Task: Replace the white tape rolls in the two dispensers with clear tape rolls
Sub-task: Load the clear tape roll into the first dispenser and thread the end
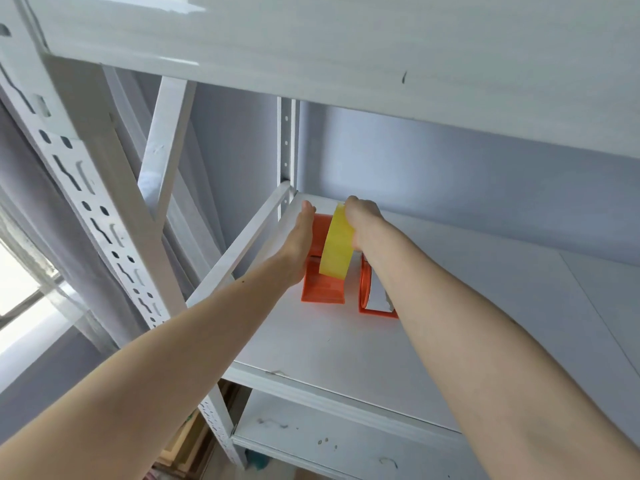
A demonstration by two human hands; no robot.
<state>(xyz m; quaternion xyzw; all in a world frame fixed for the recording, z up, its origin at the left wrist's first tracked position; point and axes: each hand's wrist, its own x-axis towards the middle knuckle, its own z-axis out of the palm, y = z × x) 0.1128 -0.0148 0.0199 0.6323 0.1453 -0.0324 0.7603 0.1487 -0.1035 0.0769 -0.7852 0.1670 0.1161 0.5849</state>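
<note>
Two orange tape dispensers stand side by side on a white shelf (346, 348). My left hand (299, 244) lies flat against the left side of the left dispenser (322, 289), fingers straight. My right hand (362, 220) grips a yellowish clear tape roll (337, 247) from above and holds it on edge over the left dispenser. The right dispenser (367, 289) sits partly behind my right forearm, and a white tape roll (379, 297) shows inside it.
The shelf belongs to a white metal rack with a perforated upright (86, 188) at the left and another shelf board (346, 57) close overhead. A lower shelf (311, 441) shows below. A grey wall stands behind.
</note>
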